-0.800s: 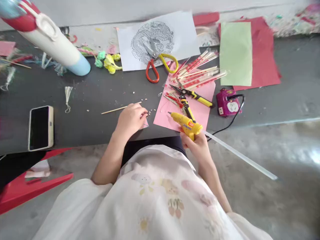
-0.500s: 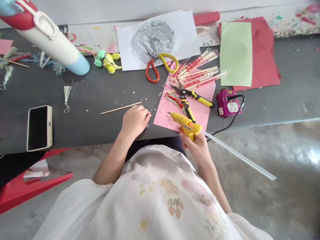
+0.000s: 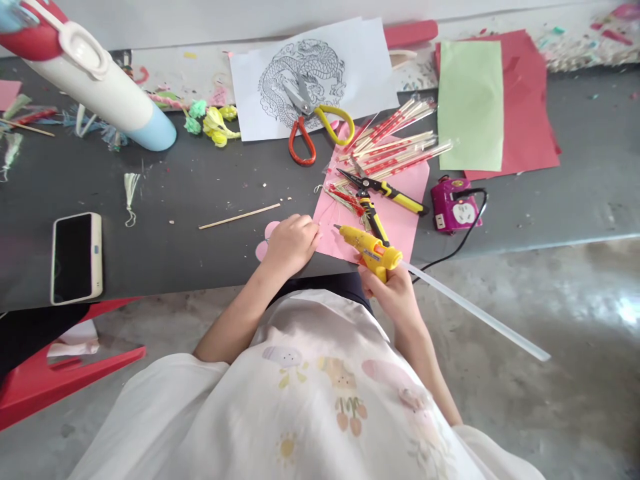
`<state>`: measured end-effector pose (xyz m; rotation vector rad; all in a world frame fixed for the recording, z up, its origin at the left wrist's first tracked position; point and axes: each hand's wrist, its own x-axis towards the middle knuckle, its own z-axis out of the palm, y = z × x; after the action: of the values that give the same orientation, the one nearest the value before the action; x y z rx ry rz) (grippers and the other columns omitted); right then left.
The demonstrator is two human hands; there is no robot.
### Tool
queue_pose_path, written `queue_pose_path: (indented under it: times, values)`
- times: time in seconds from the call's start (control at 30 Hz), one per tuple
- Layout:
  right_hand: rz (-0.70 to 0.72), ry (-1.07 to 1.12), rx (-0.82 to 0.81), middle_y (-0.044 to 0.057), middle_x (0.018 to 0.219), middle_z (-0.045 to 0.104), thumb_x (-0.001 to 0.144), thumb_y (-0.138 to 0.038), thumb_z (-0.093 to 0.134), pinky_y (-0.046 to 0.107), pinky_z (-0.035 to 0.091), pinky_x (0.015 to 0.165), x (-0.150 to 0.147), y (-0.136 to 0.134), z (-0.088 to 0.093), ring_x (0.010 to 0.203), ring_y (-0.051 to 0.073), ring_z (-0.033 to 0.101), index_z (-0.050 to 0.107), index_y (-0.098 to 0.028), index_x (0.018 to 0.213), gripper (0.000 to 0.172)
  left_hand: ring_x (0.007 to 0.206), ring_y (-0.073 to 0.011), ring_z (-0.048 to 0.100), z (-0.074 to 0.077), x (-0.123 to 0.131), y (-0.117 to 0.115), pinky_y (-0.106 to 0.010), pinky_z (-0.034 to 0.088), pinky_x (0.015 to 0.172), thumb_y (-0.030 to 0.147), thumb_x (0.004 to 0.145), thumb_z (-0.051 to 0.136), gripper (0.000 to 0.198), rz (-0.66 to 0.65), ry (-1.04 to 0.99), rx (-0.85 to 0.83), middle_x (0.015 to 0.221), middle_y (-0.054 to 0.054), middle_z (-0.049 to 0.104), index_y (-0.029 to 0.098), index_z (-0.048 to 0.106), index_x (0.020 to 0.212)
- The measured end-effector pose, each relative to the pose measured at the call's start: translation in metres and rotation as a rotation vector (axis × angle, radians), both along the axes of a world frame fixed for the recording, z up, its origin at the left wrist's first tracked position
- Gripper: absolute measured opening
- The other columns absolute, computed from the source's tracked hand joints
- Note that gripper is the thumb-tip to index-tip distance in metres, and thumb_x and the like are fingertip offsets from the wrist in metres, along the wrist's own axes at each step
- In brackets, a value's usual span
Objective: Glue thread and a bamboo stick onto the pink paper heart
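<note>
Yellow glue gun (image 3: 371,249): sitting in the right hand (image 3: 389,293), grip wrapping its handle, nozzle pointing left over the pink sheet (image 3: 395,223).
Left hand (image 3: 291,243): resting on the tabletop (image 3: 190,193), grip curling down on a pink cutout (image 3: 266,240) beside the sheet.
Clear glue stick (image 3: 475,311): jutting out behind the gun.
Cutters (image 3: 380,193): lying just beyond the gun.

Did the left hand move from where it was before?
Yes. The left hand slid right, away from the wooden stick, toward the pink paper.
</note>
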<state>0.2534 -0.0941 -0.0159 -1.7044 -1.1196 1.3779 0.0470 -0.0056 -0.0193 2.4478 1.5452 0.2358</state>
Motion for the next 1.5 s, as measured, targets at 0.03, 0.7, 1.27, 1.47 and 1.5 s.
queue_pose_path:
  times: [0.03, 0.7, 1.27, 1.47, 1.5]
  values:
    - [-0.005, -0.002, -0.003, -0.002, 0.05, 0.052, 0.085, -0.042, 0.063, 0.029, 0.039, 0.048, 0.0, 0.0, 0.0, 0.046, 0.012, 0.046, 0.061, -0.02, 0.076, 0.024, 0.086, -0.0206, 0.059, 0.0, 0.001, 0.0, -0.033, 0.042, 0.073, 0.029, 0.095, 0.051, 0.025, -0.007, 0.017, 0.003, 0.088, -0.005, 0.069, 0.02, 0.072, 0.086]
    - [-0.005, -0.032, -0.053, -0.002, 0.049, 0.052, 0.084, -0.039, 0.063, 0.029, 0.039, 0.048, 0.002, 0.001, 0.0, 0.044, 0.011, 0.047, 0.054, -0.02, 0.066, 0.027, 0.089, -0.0192, 0.062, 0.004, -0.011, 0.002, -0.031, 0.045, 0.075, 0.033, 0.093, 0.056, 0.021, 0.082, -0.117, -0.084, 0.091, -0.003, 0.072, 0.024, 0.075, 0.09]
    - [0.03, 0.075, 0.004, -0.004, 0.049, 0.052, 0.089, -0.037, 0.059, 0.025, 0.042, 0.046, 0.0, -0.002, 0.001, 0.043, 0.01, 0.047, 0.065, -0.018, 0.09, 0.02, 0.088, -0.019, 0.062, 0.011, -0.006, 0.002, -0.03, 0.043, 0.072, 0.029, 0.092, 0.055, 0.019, 0.039, -0.104, -0.111, 0.09, -0.003, 0.071, 0.023, 0.073, 0.094]
    - [0.056, 0.071, 0.025, -0.005, 0.054, 0.053, 0.088, -0.035, 0.059, 0.024, 0.044, 0.047, 0.0, -0.002, 0.003, 0.044, 0.009, 0.05, 0.064, -0.018, 0.093, 0.019, 0.085, -0.0198, 0.06, 0.009, -0.002, 0.003, -0.032, 0.038, 0.065, 0.029, 0.094, 0.051, 0.024, -0.01, 0.01, -0.054, 0.084, -0.004, 0.068, 0.022, 0.072, 0.087]
    - [0.06, 0.073, 0.026, -0.004, 0.055, 0.053, 0.088, -0.035, 0.059, 0.024, 0.045, 0.047, 0.0, -0.001, 0.003, 0.045, 0.009, 0.05, 0.063, -0.018, 0.093, 0.018, 0.084, -0.02, 0.06, 0.009, -0.001, 0.003, -0.032, 0.038, 0.065, 0.029, 0.094, 0.051, 0.024, -0.015, 0.025, -0.045, 0.083, -0.004, 0.067, 0.023, 0.072, 0.085]
